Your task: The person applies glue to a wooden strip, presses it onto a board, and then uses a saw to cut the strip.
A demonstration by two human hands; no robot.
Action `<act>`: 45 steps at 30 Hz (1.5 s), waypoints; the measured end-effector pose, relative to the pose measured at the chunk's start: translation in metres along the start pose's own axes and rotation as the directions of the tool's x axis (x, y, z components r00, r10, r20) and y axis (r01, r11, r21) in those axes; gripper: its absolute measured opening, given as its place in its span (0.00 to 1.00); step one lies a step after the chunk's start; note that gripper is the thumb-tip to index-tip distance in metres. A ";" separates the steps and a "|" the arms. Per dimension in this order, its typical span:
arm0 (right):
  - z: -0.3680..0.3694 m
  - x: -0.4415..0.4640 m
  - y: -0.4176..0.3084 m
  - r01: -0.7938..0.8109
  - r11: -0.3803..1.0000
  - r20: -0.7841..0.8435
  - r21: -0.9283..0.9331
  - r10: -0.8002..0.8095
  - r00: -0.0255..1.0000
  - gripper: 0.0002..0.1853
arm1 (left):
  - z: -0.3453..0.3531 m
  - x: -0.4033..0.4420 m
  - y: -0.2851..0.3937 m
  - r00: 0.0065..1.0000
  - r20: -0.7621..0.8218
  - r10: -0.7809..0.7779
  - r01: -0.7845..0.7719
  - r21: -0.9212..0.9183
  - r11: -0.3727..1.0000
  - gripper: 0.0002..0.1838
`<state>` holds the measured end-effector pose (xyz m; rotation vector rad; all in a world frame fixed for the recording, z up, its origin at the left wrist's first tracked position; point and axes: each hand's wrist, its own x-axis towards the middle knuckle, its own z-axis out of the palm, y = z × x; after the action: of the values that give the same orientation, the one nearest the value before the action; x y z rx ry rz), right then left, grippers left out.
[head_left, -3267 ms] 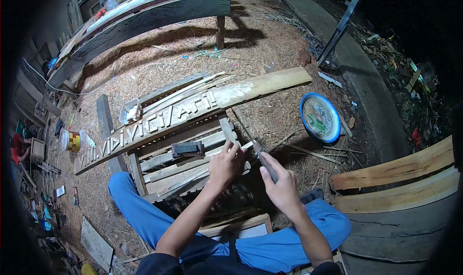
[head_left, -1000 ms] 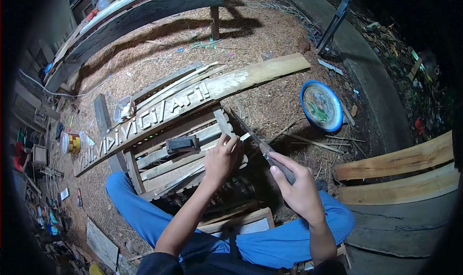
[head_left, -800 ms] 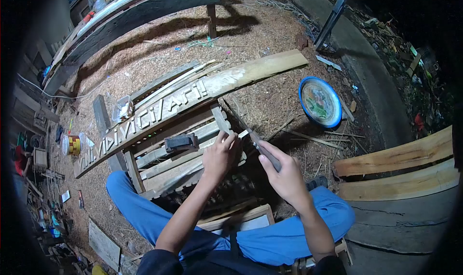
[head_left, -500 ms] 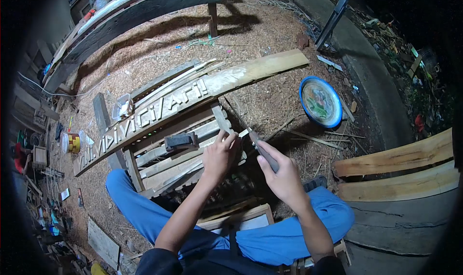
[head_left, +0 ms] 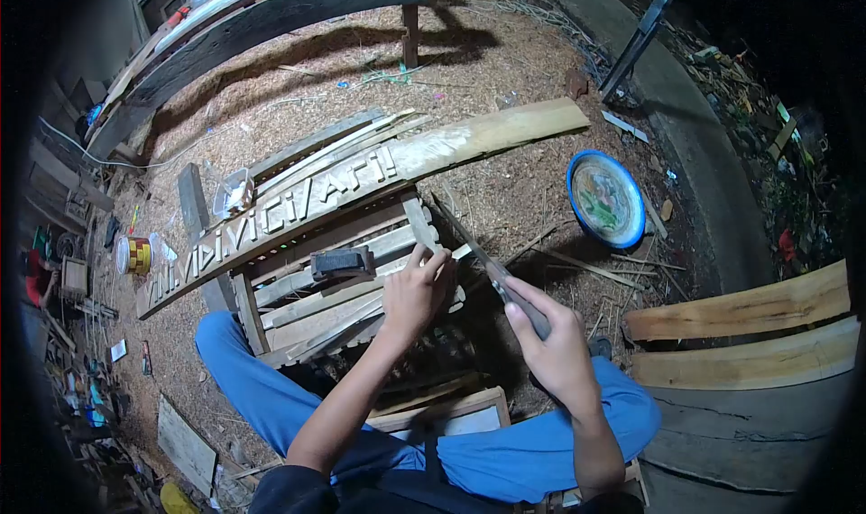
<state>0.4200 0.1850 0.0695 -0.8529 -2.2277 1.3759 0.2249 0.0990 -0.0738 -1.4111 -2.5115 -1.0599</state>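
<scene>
My right hand (head_left: 555,343) is wrapped round the dark handle of a long-bladed knife (head_left: 471,242), whose narrow blade points up and left, past the stand's right edge. My left hand (head_left: 417,290) is closed, its fingers curled on a thin wooden strip (head_left: 463,252); a pale end sticks out to the right of the fingers. Under that hand is a low slatted wooden stand (head_left: 298,320). A dark block (head_left: 341,261) rests on its slats, left of the hand. Across the far side lies a long board (head_left: 505,133) bearing raised wooden letters.
A blue-rimmed round tray (head_left: 642,216) lies on the shavings-covered ground to the right. Two planks (head_left: 740,311) are at the far right. A clear plastic box (head_left: 234,193) and a yellow-red tub (head_left: 135,255) stand left. A heavy bench (head_left: 271,36) is at the back.
My right hand has moved right and slightly down, drawing the knife away from the left hand, so more of its blade shows. The left hand stays on the strip; the view shifted slightly.
</scene>
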 end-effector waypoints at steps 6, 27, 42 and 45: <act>0.004 -0.001 -0.003 0.000 0.998 0.015 -0.057 0.000 1.000 0.21 | -0.006 -0.001 0.003 0.999 0.026 0.046 -0.044 -0.077 0.996 0.10; 0.028 0.017 0.017 -0.015 1.000 0.017 0.002 0.015 1.000 0.21 | -0.006 -0.002 -0.003 0.994 0.108 0.018 -0.011 -0.062 0.998 0.10; 0.019 0.002 0.025 -0.041 0.999 0.002 0.001 0.041 0.999 0.25 | -0.001 0.000 0.000 0.999 0.035 -0.005 0.005 0.006 1.000 0.09; -0.011 -0.011 -0.004 -0.078 0.996 0.062 0.052 0.075 0.995 0.24 | -0.004 0.001 0.001 1.000 0.030 -0.009 0.009 -0.001 1.000 0.09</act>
<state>0.4340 0.1837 0.0778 -0.8977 -2.2122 1.5082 0.2241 0.0978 -0.0699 -1.4282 -2.5406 -1.0489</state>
